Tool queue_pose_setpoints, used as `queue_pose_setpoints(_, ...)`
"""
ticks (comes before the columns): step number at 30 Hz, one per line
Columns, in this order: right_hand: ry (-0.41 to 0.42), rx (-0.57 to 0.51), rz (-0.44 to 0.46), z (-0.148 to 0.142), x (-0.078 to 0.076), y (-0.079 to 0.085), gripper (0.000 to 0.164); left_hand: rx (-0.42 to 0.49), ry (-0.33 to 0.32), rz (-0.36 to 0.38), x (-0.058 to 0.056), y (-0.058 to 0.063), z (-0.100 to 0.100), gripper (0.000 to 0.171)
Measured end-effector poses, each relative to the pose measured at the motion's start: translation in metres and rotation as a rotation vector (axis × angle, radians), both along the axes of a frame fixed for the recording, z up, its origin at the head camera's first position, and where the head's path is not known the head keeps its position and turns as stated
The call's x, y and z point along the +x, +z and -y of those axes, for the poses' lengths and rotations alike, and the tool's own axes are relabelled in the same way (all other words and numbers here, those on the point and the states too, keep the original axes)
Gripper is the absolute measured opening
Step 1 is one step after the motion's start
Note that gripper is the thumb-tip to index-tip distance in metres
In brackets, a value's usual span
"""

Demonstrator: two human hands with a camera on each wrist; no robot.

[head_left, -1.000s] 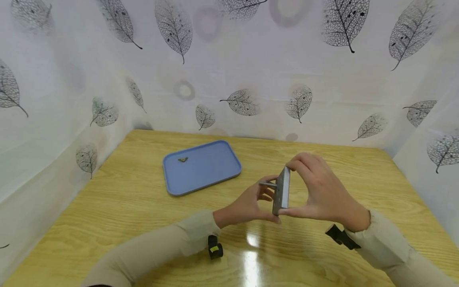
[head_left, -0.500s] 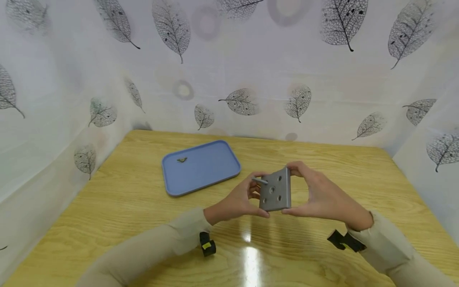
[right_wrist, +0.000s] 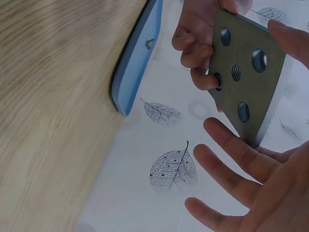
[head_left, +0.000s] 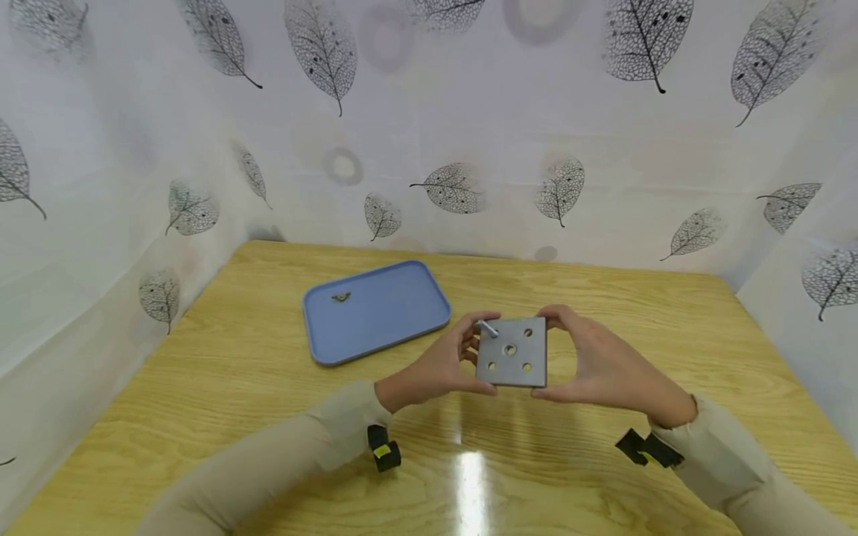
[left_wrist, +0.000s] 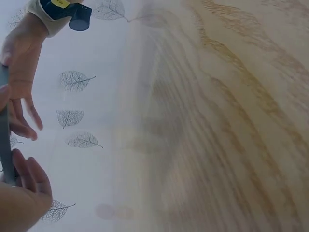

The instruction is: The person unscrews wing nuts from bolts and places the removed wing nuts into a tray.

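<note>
A square grey metal plate (head_left: 509, 372) with several round holes is held up over the table, its face toward me. A short metal rod (head_left: 488, 328) sticks out of its upper left hole. My left hand (head_left: 436, 371) grips the plate's left side, thumb at the lower edge and fingers behind. In the right wrist view, a left fingertip (right_wrist: 208, 82) presses at a corner hole on the back, and the middle hole is threaded. My right hand (head_left: 610, 368) pinches the right side between thumb below and fingertips above; its other fingers (right_wrist: 236, 179) are spread out behind.
A blue tray (head_left: 375, 327) lies at the back left of the wooden table (head_left: 268, 394), with a small wing-shaped metal piece (head_left: 341, 297) on it. White leaf-patterned cloth (head_left: 469, 246) hangs behind the table and along its sides.
The plate has turned from edge-on to facing me, its rod swinging from pointing left to pointing toward me. My left hand has shifted slightly left; the right keeps its pinch.
</note>
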State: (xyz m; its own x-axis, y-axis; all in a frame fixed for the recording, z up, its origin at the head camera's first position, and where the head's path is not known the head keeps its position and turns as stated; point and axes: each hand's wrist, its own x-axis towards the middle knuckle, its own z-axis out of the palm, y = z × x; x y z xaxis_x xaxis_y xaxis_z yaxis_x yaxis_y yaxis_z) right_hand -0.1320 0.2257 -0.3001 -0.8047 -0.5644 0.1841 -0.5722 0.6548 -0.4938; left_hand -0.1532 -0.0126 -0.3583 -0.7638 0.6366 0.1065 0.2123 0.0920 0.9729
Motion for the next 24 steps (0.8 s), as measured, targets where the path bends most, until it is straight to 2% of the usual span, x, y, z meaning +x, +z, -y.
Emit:
queue_pose_setpoints(5, -0.014, 0.054, 0.008, -0.003, -0.009, -0.006, 0.079, -0.059, 0.032, 0.057, -0.007, 0.004, -0.005, 0.092)
queue_pose_setpoints(9, -0.054, 0.113, 0.046, -0.007, -0.020, -0.013, 0.081, -0.143, 0.070, 0.112, -0.017, 0.008, -0.012, 0.092)
queue_pose_setpoints(14, -0.102, 0.215, 0.076, -0.015, -0.042, -0.023, 0.083, -0.257, 0.111, 0.117, -0.042, 0.004, -0.026, 0.092)
queue_pose_setpoints(19, -0.116, 0.248, 0.104, -0.026, -0.071, -0.035, 0.082, -0.345, 0.139, 0.102, -0.072, -0.005, -0.046, 0.095)
queue_pose_setpoints(24, -0.109, 0.248, 0.157, -0.042, -0.099, -0.053, 0.079, -0.350, 0.157, 0.158, -0.094, -0.018, -0.066, 0.096)
